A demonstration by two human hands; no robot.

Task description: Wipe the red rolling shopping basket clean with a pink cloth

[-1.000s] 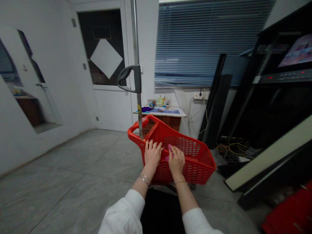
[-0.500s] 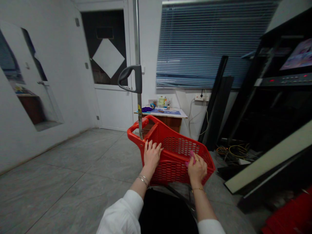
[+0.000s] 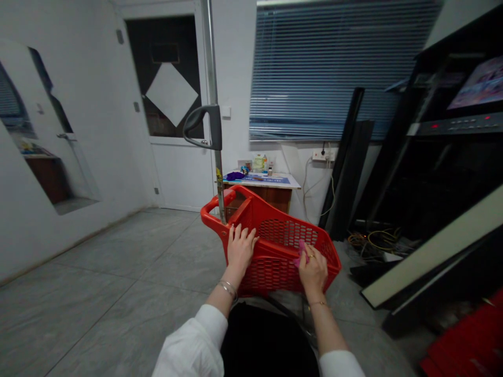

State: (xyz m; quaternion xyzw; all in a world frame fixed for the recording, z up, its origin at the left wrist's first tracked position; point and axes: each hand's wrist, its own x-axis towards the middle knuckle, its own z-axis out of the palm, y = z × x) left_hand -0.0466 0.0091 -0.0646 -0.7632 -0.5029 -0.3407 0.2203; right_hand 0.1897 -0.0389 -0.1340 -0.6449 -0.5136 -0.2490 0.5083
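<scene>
A red plastic shopping cart (image 3: 267,275) with mesh sides stands in front of me, its handle end to the left. My left hand (image 3: 240,250) lies over its near rim close to the handle, fingers stretched out and slightly apart. Further right, my right hand (image 3: 313,268) is closed around a pink cloth (image 3: 302,248), at the same near rim. Part of the cloth sticks out above the fingers; the rest is hidden in the hand.
A metal pole (image 3: 212,57) with a grey handle (image 3: 214,127) rises at the cart's left end. Behind stands a small table (image 3: 288,181) with bottles and a purple cloth (image 3: 234,176). Dark panels (image 3: 346,162), cables (image 3: 381,241) and a pale board (image 3: 432,251) are on the right.
The view has shifted slightly, so the cart and both hands appear a little further left. Both hands stay at the near rim, and the right hand still grips the pink cloth.
</scene>
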